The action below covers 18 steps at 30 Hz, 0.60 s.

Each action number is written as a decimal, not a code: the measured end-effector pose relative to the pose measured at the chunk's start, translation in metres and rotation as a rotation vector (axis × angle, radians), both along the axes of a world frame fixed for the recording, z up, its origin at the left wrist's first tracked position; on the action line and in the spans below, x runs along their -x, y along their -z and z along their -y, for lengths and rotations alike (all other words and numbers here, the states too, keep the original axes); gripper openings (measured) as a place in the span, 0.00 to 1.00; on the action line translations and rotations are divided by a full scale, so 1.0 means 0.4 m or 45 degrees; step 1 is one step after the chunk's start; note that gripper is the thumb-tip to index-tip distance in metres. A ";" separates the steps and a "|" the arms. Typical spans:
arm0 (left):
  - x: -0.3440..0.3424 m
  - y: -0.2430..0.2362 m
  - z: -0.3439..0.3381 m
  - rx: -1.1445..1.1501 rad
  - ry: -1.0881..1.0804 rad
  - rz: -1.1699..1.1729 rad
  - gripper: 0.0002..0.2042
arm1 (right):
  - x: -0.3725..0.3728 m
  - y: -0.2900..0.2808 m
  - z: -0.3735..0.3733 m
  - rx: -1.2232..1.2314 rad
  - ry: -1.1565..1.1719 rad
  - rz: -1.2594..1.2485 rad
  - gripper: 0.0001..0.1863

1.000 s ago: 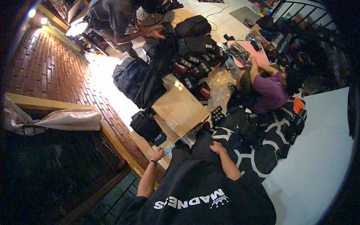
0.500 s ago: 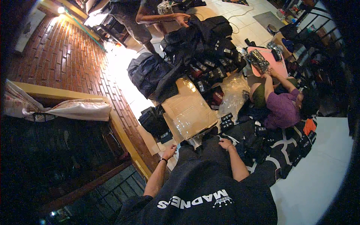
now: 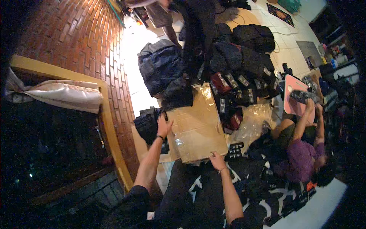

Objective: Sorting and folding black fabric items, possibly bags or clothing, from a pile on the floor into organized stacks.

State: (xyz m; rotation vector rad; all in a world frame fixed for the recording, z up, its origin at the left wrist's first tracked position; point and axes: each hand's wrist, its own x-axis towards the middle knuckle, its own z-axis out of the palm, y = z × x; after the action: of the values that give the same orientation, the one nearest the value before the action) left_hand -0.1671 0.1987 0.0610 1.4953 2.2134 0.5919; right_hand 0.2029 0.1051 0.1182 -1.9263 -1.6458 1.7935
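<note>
A taped brown cardboard box (image 3: 198, 126) lies in front of my legs. My left hand (image 3: 164, 126) is open at its left side, fingers apart, over a stack of black folded cloth goods (image 3: 146, 124). At the box's near right edge, my right hand (image 3: 218, 161) is closed on the cardboard; part of its grip is hidden. Just right of that hand sits a small group of black packs with pale labels (image 3: 235, 150).
Black bundles (image 3: 160, 65) and many labelled packs (image 3: 244, 82) spread beyond the box. Clear plastic wrap (image 3: 248, 131) lies to its right. A person in purple (image 3: 303, 158) handles a dark package over a pink board (image 3: 291, 86). Another person (image 3: 160, 17) stands at the far side.
My hands have moved forward from beside my lap: the left to the black goods, the right onto the box edge. The standing person has shifted a large dark item.
</note>
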 end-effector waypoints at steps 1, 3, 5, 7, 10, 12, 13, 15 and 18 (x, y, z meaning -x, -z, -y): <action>0.023 0.031 -0.093 -0.007 0.026 -0.037 0.45 | 0.014 0.011 -0.015 0.005 -0.017 0.011 0.23; -0.026 0.053 -0.295 -0.247 0.072 -0.080 0.56 | 0.005 0.068 -0.026 -0.102 0.101 -0.032 0.22; -0.055 0.094 -0.413 0.074 0.111 -0.239 0.54 | 0.008 0.148 -0.020 -0.071 0.176 -0.051 0.21; 0.038 0.186 -0.455 0.249 0.197 -0.255 0.47 | 0.067 0.181 -0.041 0.021 0.212 -0.060 0.20; 0.122 0.308 -0.479 0.737 0.526 -0.237 0.30 | 0.128 0.247 -0.026 0.048 0.201 -0.070 0.20; 0.134 0.360 -0.463 0.916 0.652 -0.221 0.24 | 0.172 0.276 -0.025 0.066 0.229 -0.148 0.20; 0.084 0.360 -0.450 0.778 0.756 -0.225 0.21 | 0.166 0.273 -0.023 0.057 0.271 -0.192 0.20; 0.211 0.413 -0.383 0.061 1.210 -1.115 0.19 | 0.239 0.270 -0.061 0.080 0.195 -0.244 0.21; 0.227 0.476 -0.321 -0.069 1.328 -1.247 0.23 | 0.276 0.269 -0.104 0.137 0.146 -0.221 0.22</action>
State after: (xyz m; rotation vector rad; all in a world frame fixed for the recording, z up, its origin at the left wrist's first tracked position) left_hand -0.2580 0.3270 -0.1295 2.9982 1.4512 -0.5336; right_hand 0.0923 0.1468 0.0104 -1.8038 -1.3843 1.9771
